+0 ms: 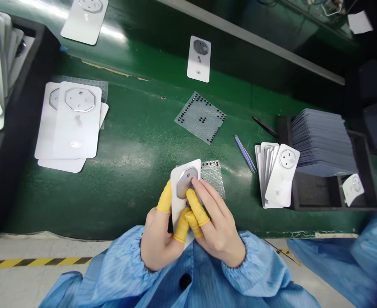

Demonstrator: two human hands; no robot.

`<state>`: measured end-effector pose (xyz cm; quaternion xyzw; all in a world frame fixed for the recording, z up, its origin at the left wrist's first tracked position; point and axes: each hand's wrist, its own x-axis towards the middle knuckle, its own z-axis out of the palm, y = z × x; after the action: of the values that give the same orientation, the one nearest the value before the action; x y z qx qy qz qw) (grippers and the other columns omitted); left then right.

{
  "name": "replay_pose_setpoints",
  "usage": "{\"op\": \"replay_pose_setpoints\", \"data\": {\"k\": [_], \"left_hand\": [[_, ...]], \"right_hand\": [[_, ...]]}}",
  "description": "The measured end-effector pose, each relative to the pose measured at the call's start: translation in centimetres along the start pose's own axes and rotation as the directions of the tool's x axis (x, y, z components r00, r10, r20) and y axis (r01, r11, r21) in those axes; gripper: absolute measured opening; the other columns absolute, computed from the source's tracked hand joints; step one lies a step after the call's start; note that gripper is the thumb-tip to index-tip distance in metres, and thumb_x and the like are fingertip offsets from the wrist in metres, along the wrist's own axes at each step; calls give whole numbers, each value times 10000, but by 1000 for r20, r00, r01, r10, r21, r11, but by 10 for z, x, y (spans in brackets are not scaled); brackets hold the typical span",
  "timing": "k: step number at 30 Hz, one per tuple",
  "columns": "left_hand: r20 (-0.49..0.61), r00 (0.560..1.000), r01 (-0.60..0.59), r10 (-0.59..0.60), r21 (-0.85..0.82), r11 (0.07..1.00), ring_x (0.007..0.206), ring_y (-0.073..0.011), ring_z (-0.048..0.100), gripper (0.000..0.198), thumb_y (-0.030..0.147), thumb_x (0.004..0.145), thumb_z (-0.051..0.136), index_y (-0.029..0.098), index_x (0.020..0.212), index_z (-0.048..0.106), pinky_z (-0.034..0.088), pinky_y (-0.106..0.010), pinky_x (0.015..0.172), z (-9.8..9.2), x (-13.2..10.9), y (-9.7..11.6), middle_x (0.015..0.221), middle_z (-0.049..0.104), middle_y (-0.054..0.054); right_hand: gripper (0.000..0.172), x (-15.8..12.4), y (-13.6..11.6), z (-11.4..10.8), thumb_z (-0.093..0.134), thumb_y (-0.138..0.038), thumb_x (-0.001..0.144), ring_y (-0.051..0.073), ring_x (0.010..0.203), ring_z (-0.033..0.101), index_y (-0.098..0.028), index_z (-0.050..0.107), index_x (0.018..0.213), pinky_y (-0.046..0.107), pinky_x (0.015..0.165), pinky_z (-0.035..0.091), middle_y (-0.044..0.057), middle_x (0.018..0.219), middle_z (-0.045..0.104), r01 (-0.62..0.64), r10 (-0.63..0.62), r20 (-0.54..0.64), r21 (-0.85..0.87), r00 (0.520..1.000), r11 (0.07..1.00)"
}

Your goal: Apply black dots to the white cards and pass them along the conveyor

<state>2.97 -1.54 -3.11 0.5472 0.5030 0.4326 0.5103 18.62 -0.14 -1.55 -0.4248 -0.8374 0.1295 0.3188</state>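
Green worktop, scuffed and glossy, fills most of the view; pale floor with yellow-black tape along the near side. White panel stands tilted between both hands at the near edge, octagonal recess uppermost. Left hand grips it low: thumb on the front, a yellow-capped finger along the left edge. Right hand comes over from the panel's right side, bare fingertips at the octagon, yellow-capped thumb and forefinger drawn close together just below; cannot tell whether anything small is pinched there. Small dotted sheet lies just behind the right hand, larger dotted sheet farther off. Purple tweezers to the right, near a fanned panel stack.
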Motion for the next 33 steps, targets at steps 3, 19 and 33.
{"op": "replay_pose_setpoints", "data": {"k": [3, 19, 33], "left_hand": [[-20, 997, 72, -77, -189, 979, 1067, -277, 681, 648, 167, 850, 620, 214, 1445, 366, 585, -354, 868, -1, 3, 1, 1308, 630, -133], [-495, 812, 290, -309, -117, 950, 480, -150, 645, 314, 360, 656, 817, 145, 827, 666, 544, -223, 429, -38, 31, 1, 658, 721, -13], [304, 942, 124, -140, 72, 990, 750, -218, 713, 275, 327, 868, 593, 122, 994, 727, 567, -274, 646, -27, 35, -7, 871, 761, -77]], "right_hand": [[409, 0, 7, 1, 470, -132, 919, 299, 1315, 483, -111, 510, 1325, 512, 1019, 514, 202, 1399, 506, -65, 73, -32, 202, 997, 977], [480, -23, 31, 24, 652, -174, 858, 260, 1269, 539, -225, 526, 1318, 507, 1047, 481, 130, 1330, 590, -329, 366, -108, 263, 924, 907], [454, -16, 28, 3, 620, -78, 851, 249, 1204, 574, -225, 557, 1276, 487, 966, 541, 146, 1276, 607, -155, 192, -140, 242, 971, 958]]}}
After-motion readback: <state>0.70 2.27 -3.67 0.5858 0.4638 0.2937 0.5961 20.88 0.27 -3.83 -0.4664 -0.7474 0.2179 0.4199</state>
